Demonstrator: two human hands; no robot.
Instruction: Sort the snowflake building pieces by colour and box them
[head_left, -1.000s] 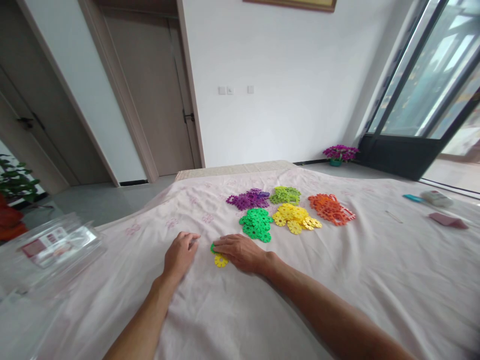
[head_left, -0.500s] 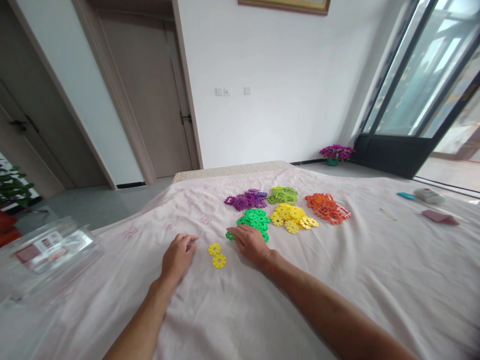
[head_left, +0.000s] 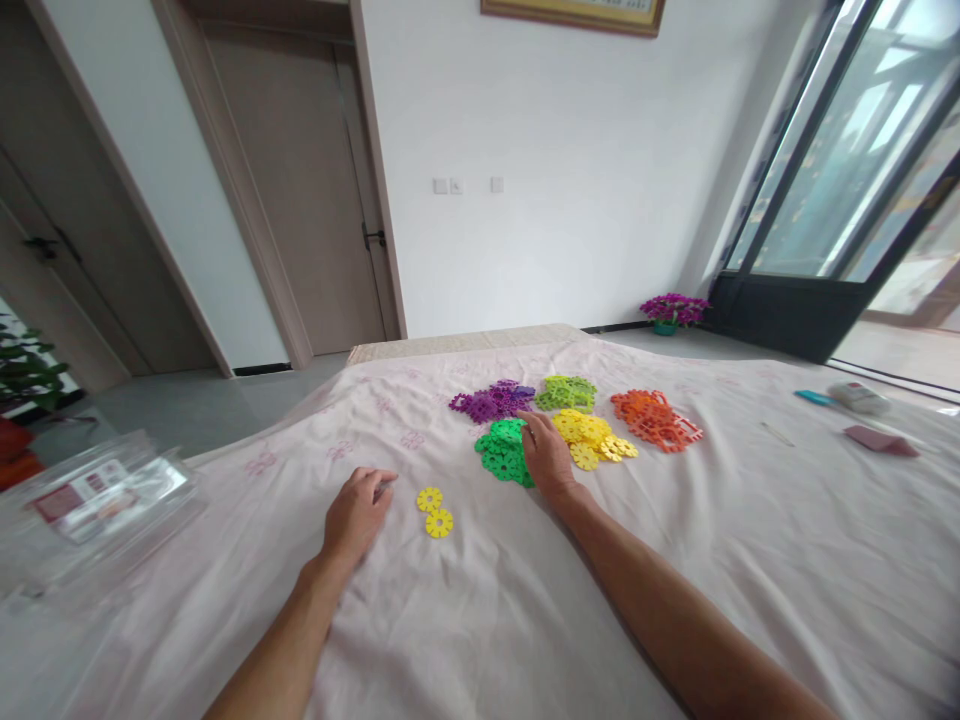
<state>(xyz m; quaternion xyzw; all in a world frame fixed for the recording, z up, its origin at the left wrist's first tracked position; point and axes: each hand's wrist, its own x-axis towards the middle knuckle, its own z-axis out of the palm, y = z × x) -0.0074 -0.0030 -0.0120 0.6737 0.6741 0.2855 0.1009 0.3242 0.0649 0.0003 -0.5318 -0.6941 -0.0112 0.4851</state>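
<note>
1. Well, our left hand [head_left: 358,512] rests on the pale floral cloth [head_left: 450,620], its fingers bent and close together; we cannot tell whether they hold anything.
2. Just to its right we have the farther yellow disc [head_left: 424,501] and the nearer yellow disc [head_left: 432,526], both flat on the cloth, edge to edge or almost.
3. Our right hand [head_left: 546,448] is over the right side of the green pile [head_left: 501,455] and beside the yellow pile [head_left: 585,430], covering part of both. Its fingers are bent and point away from us; we cannot tell how wide they stand or whether they grip a piece.
4. Behind the green we see the purple pile [head_left: 484,402], behind the yellow the lime pile [head_left: 566,392], and to the right the orange pile [head_left: 654,418].
5. Well apart, we have clear plastic boxes [head_left: 112,500] at far left and a pink folded item [head_left: 881,440] at far right.
</note>
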